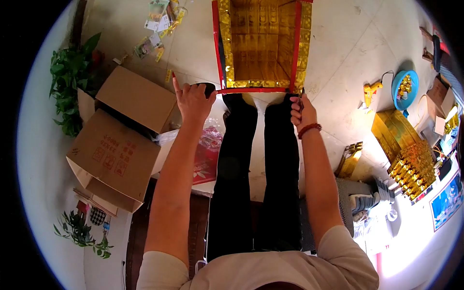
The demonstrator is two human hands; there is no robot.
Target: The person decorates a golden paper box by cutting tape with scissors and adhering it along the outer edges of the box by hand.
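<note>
A gold-foil box (pixel 261 83) with red edging strips lies across my knees, its open side facing up. Along its near edge runs a red strip (pixel 253 90). My left hand (pixel 193 100) pinches this strip's left end with curled fingers while the index finger points outward. Beside those fingers is a dark rounded thing (pixel 209 89), partly hidden, whose kind I cannot make out. At the box's near right corner, my right hand (pixel 304 112) is closed around small dark scissors (pixel 302 93), mostly covered by the fingers.
Cardboard boxes (pixel 113 150) stand at left near a leafy plant (pixel 67 87). Paper scraps (pixel 157 19) lie on the floor. At right are a yellow glue gun (pixel 370 93), a blue basin (pixel 398 99) and a gold-foil piece (pixel 394 128).
</note>
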